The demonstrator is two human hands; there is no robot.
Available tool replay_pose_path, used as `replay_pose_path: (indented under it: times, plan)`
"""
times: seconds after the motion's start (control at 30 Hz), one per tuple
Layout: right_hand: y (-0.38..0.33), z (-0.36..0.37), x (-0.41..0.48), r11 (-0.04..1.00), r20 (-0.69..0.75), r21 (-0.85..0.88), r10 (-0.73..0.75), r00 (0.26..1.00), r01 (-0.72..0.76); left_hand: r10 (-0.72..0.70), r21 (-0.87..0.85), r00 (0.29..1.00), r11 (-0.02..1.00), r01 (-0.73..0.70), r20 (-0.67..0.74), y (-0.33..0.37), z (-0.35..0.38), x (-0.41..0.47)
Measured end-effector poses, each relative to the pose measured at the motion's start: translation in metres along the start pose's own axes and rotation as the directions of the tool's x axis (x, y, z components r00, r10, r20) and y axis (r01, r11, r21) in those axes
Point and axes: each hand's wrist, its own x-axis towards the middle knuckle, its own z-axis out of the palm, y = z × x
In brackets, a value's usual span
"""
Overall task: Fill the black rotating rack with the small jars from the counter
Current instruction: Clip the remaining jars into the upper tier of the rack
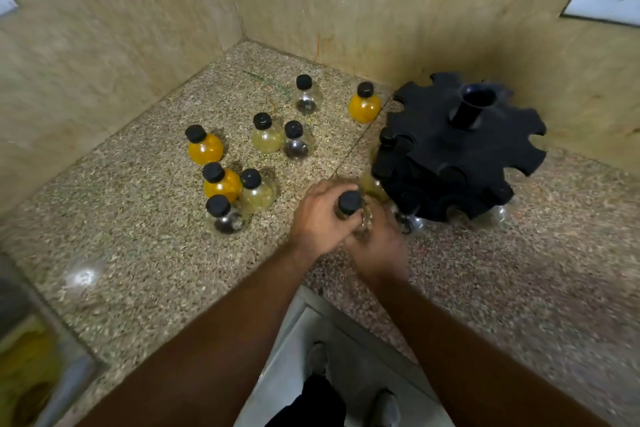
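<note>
My left hand [320, 215] and, apparently, right hand [375, 246] grip one jar [349, 206]; I align its neck with an empty rack [457, 149] slot.

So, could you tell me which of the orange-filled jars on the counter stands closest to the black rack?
The orange jar at the back, just left of the rack; the other two orange ones stand far left.

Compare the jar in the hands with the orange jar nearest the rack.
The held jar looks clear; the orange jar is filled with orange. The held jar sits gripped between left hand and right hand; the orange jar stands free on the counter. Both have black caps.
</note>
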Motion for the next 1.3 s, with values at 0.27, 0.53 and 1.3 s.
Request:
replay_pose_path:
  times: [0.27, 0.53, 1.3]
  plan:
    - [0.046, -0.062, -0.034, 0.998, -0.071, 0.060, -0.014, 0.997, 0.018, -0.050, -0.201, 0.992, 0.977, 0.073, 0.117, 0.061, 0.045, -0.031]
    - [0.088, -0.114, -0.039, 0.990, -0.176, -0.068, 0.107, 0.979, -0.120, -0.487, -0.539, 0.755, 0.530, 0.655, 0.439, 0.113, 0.078, -0.035]
    - [0.085, -0.135, 0.030, 0.968, -0.137, -0.069, 0.230, 0.963, -0.241, -0.475, -0.580, 0.606, 0.220, 0.784, 0.639, 0.110, 0.103, 0.005]
